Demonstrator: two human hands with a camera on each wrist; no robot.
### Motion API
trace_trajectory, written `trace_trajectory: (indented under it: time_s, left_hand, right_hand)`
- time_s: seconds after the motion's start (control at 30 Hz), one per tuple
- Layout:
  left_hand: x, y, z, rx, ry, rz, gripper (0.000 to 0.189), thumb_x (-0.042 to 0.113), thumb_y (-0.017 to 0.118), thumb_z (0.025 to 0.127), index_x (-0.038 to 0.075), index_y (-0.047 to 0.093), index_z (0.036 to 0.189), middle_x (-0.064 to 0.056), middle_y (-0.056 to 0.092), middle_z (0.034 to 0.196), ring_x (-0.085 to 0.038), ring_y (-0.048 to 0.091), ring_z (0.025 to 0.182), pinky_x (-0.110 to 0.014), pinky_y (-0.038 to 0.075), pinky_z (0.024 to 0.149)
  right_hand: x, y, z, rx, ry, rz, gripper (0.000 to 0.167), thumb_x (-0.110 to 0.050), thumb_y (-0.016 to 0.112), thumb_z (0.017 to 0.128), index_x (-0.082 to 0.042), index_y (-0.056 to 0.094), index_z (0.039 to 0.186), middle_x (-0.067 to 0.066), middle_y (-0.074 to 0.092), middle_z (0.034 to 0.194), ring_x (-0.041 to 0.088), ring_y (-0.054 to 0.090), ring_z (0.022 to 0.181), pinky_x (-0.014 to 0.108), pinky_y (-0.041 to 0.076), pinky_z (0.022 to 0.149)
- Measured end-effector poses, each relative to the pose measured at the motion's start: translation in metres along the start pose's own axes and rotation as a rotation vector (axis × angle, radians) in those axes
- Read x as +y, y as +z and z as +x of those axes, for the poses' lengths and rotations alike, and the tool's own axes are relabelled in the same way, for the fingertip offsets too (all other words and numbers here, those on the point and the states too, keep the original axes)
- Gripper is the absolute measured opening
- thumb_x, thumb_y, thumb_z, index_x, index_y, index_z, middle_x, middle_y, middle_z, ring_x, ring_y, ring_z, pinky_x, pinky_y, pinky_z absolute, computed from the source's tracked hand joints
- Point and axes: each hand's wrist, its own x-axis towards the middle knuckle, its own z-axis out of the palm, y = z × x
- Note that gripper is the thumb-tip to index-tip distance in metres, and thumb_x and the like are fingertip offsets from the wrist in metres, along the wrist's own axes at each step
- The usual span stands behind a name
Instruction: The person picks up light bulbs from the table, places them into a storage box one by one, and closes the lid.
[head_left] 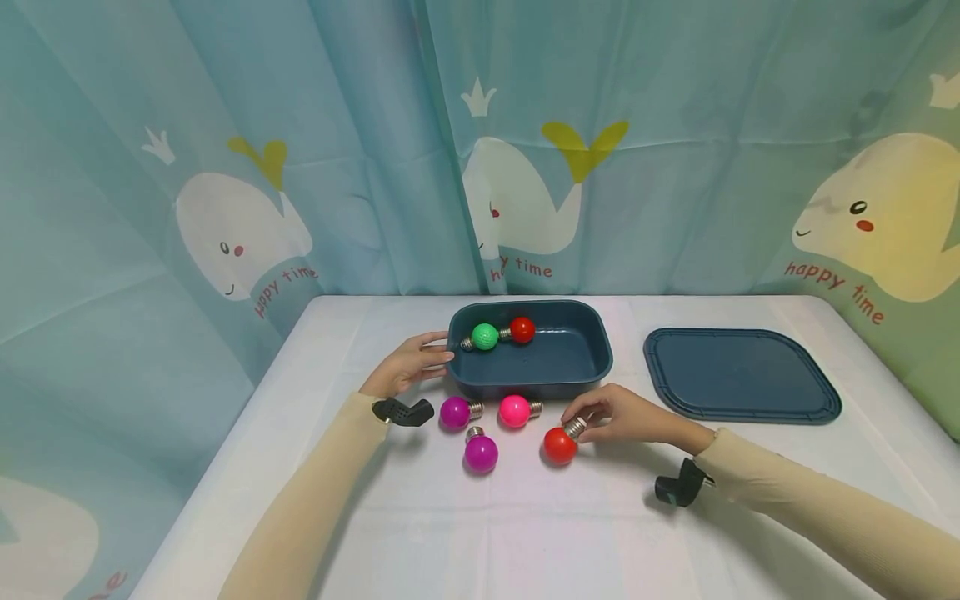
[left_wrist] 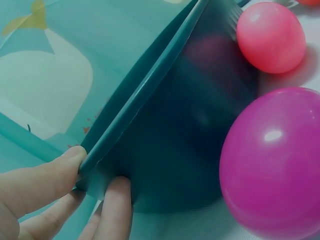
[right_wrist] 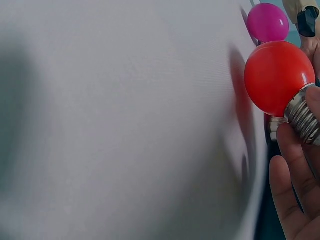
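My right hand pinches the silver screw base of a red light bulb, its round end tilted down toward the table. In the right wrist view, thumb and fingers close on that threaded base. My left hand rests against the left end of a dark blue bin, fingers fairly straight. The left wrist view shows the thumb at the rim and fingertips on the outer wall. Inside the bin lie a green bulb and another red bulb.
In front of the bin lie a purple bulb, a pink bulb and a second purple bulb. A flat dark blue lid lies at the right of the white-covered table. A whale-print curtain hangs behind.
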Motion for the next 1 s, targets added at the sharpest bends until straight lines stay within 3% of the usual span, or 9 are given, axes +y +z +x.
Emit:
trace_trajectory:
  time_s: [0.43, 0.77, 1.0]
  left_hand:
    - [0.0, -0.001, -0.001, -0.013, 0.006, 0.007, 0.06, 0.004, 0.052, 0.094, 0.004, 0.025, 0.148, -0.022, 0.037, 0.146, -0.028, 0.047, 0.126, -0.042, 0.038, 0.11]
    - [0.0, 0.0, -0.001, -0.012, 0.002, 0.008, 0.06, 0.003, 0.052, 0.094, 0.004, 0.025, 0.148, -0.022, 0.036, 0.146, -0.028, 0.048, 0.125, -0.042, 0.038, 0.11]
    - [0.0, 0.0, 0.0, -0.015, 0.001, 0.006, 0.06, 0.003, 0.052, 0.094, 0.004, 0.024, 0.148, -0.022, 0.034, 0.148, -0.03, 0.045, 0.128, -0.043, 0.038, 0.11]
  right_hand:
    - [-0.005, -0.014, -0.008, -0.003, -0.041, -0.014, 0.029, -0.011, 0.073, 0.081, 0.002, 0.066, 0.106, 0.016, 0.069, 0.1, 0.007, 0.064, 0.082, 0.024, 0.057, 0.076]
    - [-0.015, -0.029, -0.017, 0.01, -0.058, -0.054, 0.028, -0.002, 0.071, 0.08, 0.004, 0.065, 0.107, 0.016, 0.069, 0.102, 0.013, 0.065, 0.083, 0.023, 0.057, 0.076]
    - [-0.026, -0.039, -0.022, 0.027, -0.082, -0.103, 0.028, -0.002, 0.072, 0.079, 0.0, 0.066, 0.106, 0.014, 0.07, 0.101, 0.01, 0.066, 0.083, 0.023, 0.057, 0.075]
